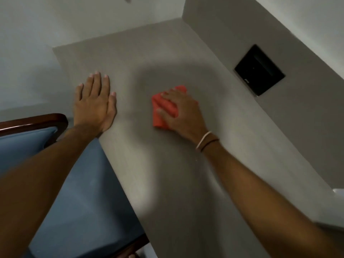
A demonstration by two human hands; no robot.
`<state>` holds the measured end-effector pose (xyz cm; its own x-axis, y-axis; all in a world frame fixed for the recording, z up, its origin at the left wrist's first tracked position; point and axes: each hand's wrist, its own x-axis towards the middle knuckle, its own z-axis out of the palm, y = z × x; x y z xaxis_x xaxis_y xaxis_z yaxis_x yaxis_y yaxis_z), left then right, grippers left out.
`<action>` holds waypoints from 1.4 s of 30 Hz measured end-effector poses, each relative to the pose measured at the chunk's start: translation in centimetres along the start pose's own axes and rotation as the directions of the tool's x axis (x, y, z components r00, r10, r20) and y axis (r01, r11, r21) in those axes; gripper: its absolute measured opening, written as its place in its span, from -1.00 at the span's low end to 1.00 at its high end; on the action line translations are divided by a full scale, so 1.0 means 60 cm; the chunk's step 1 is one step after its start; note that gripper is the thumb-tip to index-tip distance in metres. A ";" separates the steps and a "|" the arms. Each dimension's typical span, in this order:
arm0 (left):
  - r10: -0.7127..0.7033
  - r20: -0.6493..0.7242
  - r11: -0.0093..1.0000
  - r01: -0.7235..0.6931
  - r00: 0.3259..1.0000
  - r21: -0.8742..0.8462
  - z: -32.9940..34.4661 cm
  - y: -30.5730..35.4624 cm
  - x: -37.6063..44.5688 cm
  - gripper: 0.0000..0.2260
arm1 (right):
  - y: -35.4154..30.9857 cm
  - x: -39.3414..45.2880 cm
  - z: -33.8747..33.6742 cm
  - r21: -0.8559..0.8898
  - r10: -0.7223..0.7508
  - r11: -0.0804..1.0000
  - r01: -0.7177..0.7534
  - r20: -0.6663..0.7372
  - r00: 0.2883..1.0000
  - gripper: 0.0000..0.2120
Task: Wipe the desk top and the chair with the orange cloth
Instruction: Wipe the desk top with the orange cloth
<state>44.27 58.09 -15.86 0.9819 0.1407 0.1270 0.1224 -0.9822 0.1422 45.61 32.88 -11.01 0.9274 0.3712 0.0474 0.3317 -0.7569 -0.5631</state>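
Note:
The grey desk top (176, 164) runs from the near edge up to the far wall. A folded orange cloth (163, 108) lies on it near the middle, pressed down under my right hand (184, 112), whose fingers spread over the cloth. My left hand (95, 101) rests flat on the desk near its left edge, palm down, holding nothing. The chair (83, 192) stands at the left, below the desk edge, with a blue padded seat and a dark wooden back rail (37, 121). My left forearm crosses above the seat.
A black square panel (259, 69) is set in the grey upstand along the desk's right side. White walls rise behind and to the left. Something white (338, 192) shows at the right edge.

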 end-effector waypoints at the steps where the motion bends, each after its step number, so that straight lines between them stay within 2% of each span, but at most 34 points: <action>1: -0.003 0.005 1.000 0.003 1.000 -0.001 0.002 -0.001 -0.001 -0.43 | -0.017 -0.039 0.019 -0.042 -0.023 0.999 0.022 -0.006 1.000 -0.50; 3: 0.003 0.011 1.000 -0.003 1.000 -0.009 0.004 -0.001 -0.006 -0.42 | -0.040 -0.118 0.045 -0.101 -0.083 0.992 0.081 -0.016 0.996 -0.39; 6: 0.034 0.038 0.999 -0.034 0.999 -0.021 0.004 0.012 -0.031 -0.41 | -0.044 -0.233 0.058 -0.144 -0.116 0.983 0.110 -0.035 0.993 -0.44; 9: 0.070 0.070 0.997 -0.068 0.995 -0.024 -0.002 0.037 -0.077 -0.41 | -0.008 -0.306 0.031 -0.182 -0.008 0.983 -0.012 -0.112 0.994 -0.52; 13: 0.078 0.065 0.997 -0.078 0.995 -0.003 -0.013 0.050 -0.097 -0.41 | 0.077 -0.229 -0.046 -0.265 0.195 0.927 -0.264 -0.261 0.945 -0.57; 15: 0.074 0.057 0.997 -0.073 0.996 -0.007 -0.013 0.050 -0.090 -0.42 | 0.097 -0.135 -0.063 -0.344 0.271 0.876 -0.338 -0.229 0.935 -0.51; 17: 0.075 0.064 0.997 -0.075 0.995 -0.009 -0.013 0.049 -0.088 -0.42 | 0.076 -0.070 -0.045 -0.371 0.259 0.877 -0.304 -0.167 0.951 -0.47; 19: 0.081 0.049 0.997 -0.081 0.995 -0.005 -0.012 0.046 -0.086 -0.42 | 0.031 -0.070 0.001 -0.365 0.124 0.918 -0.154 -0.106 0.987 -0.46; 22: 0.095 0.056 0.995 -0.095 0.994 -0.003 -0.014 0.043 -0.084 -0.41 | -0.032 -0.207 0.059 -0.315 -0.086 0.945 0.087 0.018 0.996 -0.41; 24: 0.093 0.047 0.996 -0.093 0.995 0.002 -0.012 0.042 -0.084 -0.42 | -0.035 -0.298 0.058 -0.284 -0.103 0.953 0.107 0.031 0.994 -0.41; 27: 0.086 0.046 0.996 -0.086 0.995 0.007 -0.013 0.043 -0.084 -0.42 | 0.012 -0.290 0.013 -0.181 -0.023 0.983 0.015 -0.042 0.999 -0.49; 29: 0.087 0.051 0.996 -0.088 0.995 0.005 -0.013 0.042 -0.084 -0.43 | 0.038 -0.233 -0.031 -0.030 0.070 0.997 -0.076 -0.154 0.986 -0.57; 32: 0.088 0.059 0.996 -0.088 0.994 0.000 -0.012 0.041 -0.082 -0.42 | 0.092 -0.175 -0.117 0.156 0.239 0.969 -0.191 -0.405 0.883 -0.58; 33: 0.090 0.058 0.996 -0.089 0.994 -0.003 -0.011 0.042 -0.081 -0.43 | 0.110 -0.177 -0.139 0.144 0.265 0.964 -0.224 -0.419 0.868 -0.57; 36: 0.088 0.051 0.996 -0.088 0.995 -0.010 -0.011 0.039 -0.080 -0.42 | 0.143 -0.229 -0.142 -0.029 0.261 0.958 -0.285 -0.322 0.910 -0.60; 38: 0.086 0.045 0.996 -0.086 0.995 -0.007 -0.010 0.040 -0.082 -0.43 | 0.140 -0.274 -0.107 -0.016 0.279 0.956 -0.294 -0.268 0.922 -0.58; 42: 0.079 0.054 0.997 -0.078 0.995 -0.021 -0.012 0.046 -0.087 -0.44 | 0.031 -0.355 -0.012 -0.118 0.349 0.912 -0.393 -0.283 0.893 -0.49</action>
<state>39.37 54.72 -15.44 0.9949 0.0556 0.0845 0.0423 -0.9874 0.1526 26.61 23.19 -12.48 0.9932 -0.0849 0.0796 -0.0420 -0.8994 -0.4352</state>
